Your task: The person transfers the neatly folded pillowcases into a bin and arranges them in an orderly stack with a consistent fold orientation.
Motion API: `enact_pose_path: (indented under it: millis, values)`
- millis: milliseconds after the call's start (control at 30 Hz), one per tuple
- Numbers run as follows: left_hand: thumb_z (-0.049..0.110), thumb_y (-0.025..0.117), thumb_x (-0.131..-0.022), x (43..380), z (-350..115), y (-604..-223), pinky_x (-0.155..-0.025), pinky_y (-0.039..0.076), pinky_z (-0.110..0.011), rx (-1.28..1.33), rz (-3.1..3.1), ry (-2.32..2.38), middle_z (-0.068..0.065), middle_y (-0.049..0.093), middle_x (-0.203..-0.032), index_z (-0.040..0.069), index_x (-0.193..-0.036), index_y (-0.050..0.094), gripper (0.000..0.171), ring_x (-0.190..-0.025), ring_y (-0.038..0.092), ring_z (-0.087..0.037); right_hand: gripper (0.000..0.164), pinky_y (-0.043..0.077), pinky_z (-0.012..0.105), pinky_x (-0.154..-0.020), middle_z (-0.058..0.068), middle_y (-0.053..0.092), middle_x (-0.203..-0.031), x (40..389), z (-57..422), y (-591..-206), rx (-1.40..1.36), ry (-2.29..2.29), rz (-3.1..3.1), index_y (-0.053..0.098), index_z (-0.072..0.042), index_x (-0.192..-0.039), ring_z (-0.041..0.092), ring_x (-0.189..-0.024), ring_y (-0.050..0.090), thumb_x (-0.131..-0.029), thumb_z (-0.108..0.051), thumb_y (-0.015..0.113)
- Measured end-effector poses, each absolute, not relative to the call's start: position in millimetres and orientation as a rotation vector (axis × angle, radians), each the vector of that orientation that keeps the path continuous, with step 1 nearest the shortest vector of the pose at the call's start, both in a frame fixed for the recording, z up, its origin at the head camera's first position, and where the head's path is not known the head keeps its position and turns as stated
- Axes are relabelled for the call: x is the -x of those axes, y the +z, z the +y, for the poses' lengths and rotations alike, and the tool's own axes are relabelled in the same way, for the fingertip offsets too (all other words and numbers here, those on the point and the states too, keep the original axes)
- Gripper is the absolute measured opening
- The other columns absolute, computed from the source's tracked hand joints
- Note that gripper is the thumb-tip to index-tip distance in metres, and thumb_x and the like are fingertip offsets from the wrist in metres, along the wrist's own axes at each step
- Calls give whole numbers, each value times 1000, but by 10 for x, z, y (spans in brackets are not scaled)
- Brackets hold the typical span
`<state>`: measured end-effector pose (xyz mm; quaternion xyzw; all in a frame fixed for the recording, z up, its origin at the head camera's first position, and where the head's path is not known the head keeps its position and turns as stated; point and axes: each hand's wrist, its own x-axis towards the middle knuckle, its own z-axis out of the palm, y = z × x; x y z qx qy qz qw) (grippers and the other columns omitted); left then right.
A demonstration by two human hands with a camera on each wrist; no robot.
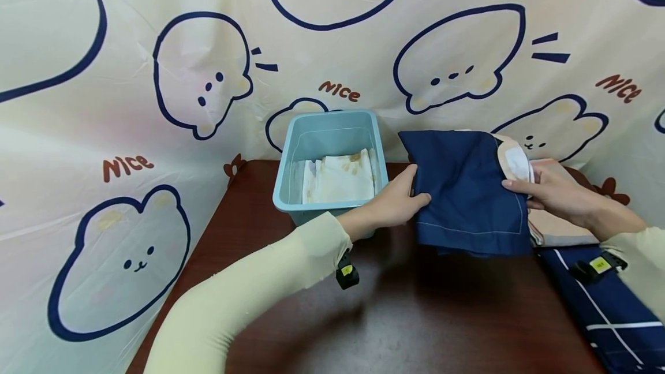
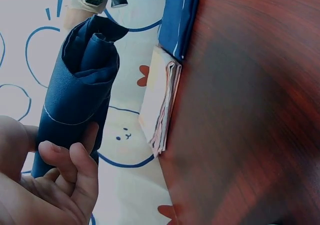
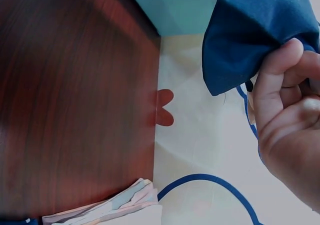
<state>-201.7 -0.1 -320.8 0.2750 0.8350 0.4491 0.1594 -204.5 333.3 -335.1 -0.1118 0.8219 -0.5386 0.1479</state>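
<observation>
A dark navy folded cloth (image 1: pixel 462 189) with light stitching lines hangs in the air above the table, between my two hands. My left hand (image 1: pixel 397 201) pinches its left edge, thumb in front. At the opposite edge my right hand (image 1: pixel 558 192) grips the cloth, where a white patch (image 1: pixel 518 163) shows beside the thumb. In the left wrist view the navy cloth (image 2: pixel 82 85) is seen end-on, its layers curling loosely, with the left fingers (image 2: pixel 82 170) around its lower part. A corner of the cloth (image 3: pixel 230 60) droops past the right hand (image 3: pixel 295 95) in the right wrist view.
A light blue bin (image 1: pixel 280 186) stands at the back of the brown table (image 1: pixel 363 316), with folded white cloths (image 1: pixel 343 178) bearing brownish marks inside. At the right lie a folded pinkish cloth (image 1: pixel 558 229) and a navy cloth with white lines (image 1: pixel 608 316). A printed curtain (image 1: pixel 197 201) hangs behind.
</observation>
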Motion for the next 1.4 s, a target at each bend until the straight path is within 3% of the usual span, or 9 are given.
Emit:
enact_pose_path:
  millis: [100, 200, 400, 500, 633, 767, 1000, 1267, 1400]
  values:
    - [17, 48, -106, 2015, -41, -3183, -109, 43, -27, -807, 2366, 1302, -9, 46, -152, 9, -156, 25, 56, -132, 52, -16, 14, 53, 22, -62, -10, 64, -84, 2034, 3293, -3329, 337, -1543, 2411, 62, -17, -112, 7, -61, 58, -104, -9, 54]
    - [17, 49, -106, 2014, -87, -3159, -105, 45, -26, -799, 2367, 1304, -9, 48, -148, 9, -156, 26, 56, -122, 56, -15, 7, 44, 28, -54, -8, 49, -70, 2028, 3245, -3300, 299, -1512, 2460, 63, -15, -105, 14, -48, 41, -104, -12, 57]
    - [19, 50, -105, 2023, -177, -3137, -100, 46, -27, -779, 2371, 1312, -9, 52, -140, 10, -154, 29, 54, -102, 60, -13, 14, 44, 27, -57, -6, 46, -71, 2016, 3168, -3236, 210, -1407, 2536, 58, -9, -109, 14, -52, 43, -103, -22, 60]
    - [20, 51, -106, 2017, -225, -3126, -93, 49, -27, -745, 2357, 1313, -10, 61, -121, 12, -154, 29, 54, -75, 63, -17, 25, 45, 26, -58, -6, 48, -72, 2028, 3118, -3210, 189, -1363, 2543, 53, -5, -116, 13, -54, 44, -103, -25, 60]
    - [21, 49, -106, 2010, -276, -3102, -76, 54, -29, -702, 2323, 1316, -9, 61, -84, 13, -151, 32, 49, -48, 54, -24, 35, 45, 24, -61, -5, 44, -72, 2052, 3056, -3187, 189, -1317, 2518, 45, -1, -126, 12, -57, 45, -105, -27, 56]
    - [21, 49, -107, 2008, -331, -3067, -60, 53, -35, -678, 2301, 1322, -9, 58, -76, 14, -148, 33, 44, -47, 52, -22, 31, 42, 25, -60, -5, 39, -70, 2079, 2996, -3170, 210, -1363, 2439, 40, -1, -124, 12, -55, 40, -107, -25, 51]
    - [19, 50, -106, 2021, -458, -3046, -52, 48, -31, -640, 2302, 1346, -10, 65, -103, 17, -157, 23, 58, -48, 50, -18, 21, 44, 25, -58, -7, 45, -68, 2109, 2879, -3161, 326, -1468, 2272, 43, -10, -126, 17, -50, 35, -109, -22, 46]
    - [19, 49, -107, 2023, -583, -2995, -49, 43, -30, -633, 2305, 1325, -6, 61, -66, 18, -162, 12, 67, -43, 47, -22, 22, 51, 23, -62, -6, 69, -83, 2131, 2731, -3104, 319, -1484, 2241, 47, -9, -125, 8, -64, 60, -108, -23, 48]
    - [17, 50, -106, 2034, -655, -2965, -51, 48, -34, -651, 2309, 1319, -12, 73, -88, 20, -161, 15, 65, -47, 51, -28, 21, 49, 23, -60, -6, 66, -77, 2140, 2661, -3080, 367, -1478, 2243, 49, -6, -122, 9, -61, 57, -108, -22, 48]
